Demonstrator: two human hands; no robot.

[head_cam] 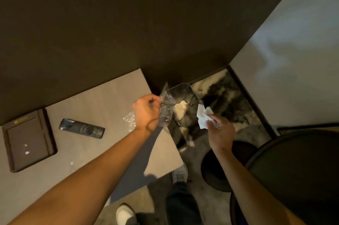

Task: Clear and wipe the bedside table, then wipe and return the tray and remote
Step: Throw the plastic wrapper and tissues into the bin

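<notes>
Tray [29,142] first, at the far left: a dark brown, shallow rectangle lying flat on the pale counter [102,100], close to the dark wall behind it, with a few small bright specks on its floor. Just to its right, apart from it, lies the remote [82,128], black and flat, buttons up, set at a slight slant with one end nearer the tray. A few tiny light bits sit on the counter in front of the tray.

Further right, the left hand [146,110] reaches over the counter's right edge, fist closed around crumpled clear plastic wrap [166,110]; some of the plastic sticks out below the wrist side and more hangs out toward the bin. The forearm crosses the counter from the lower left and throws a shadow on it.

Beyond the counter's edge, on the floor, stands a small bin [185,103] lined with a dark bag, with a clear rim showing at its top and a scrap of white paper already inside. It sits between the two hands.

The right hand [219,133] hovers at the bin's right side, fingers pinched on a crumpled white tissue [203,117] that points toward the bin's mouth.

Below, one white shoe [124,214] and a dark trouser leg [181,204] stand on the grey floor. At the far right a round dark tabletop [293,169] fills the corner, with a patterned rug [233,102] above it by the light wall.
</notes>
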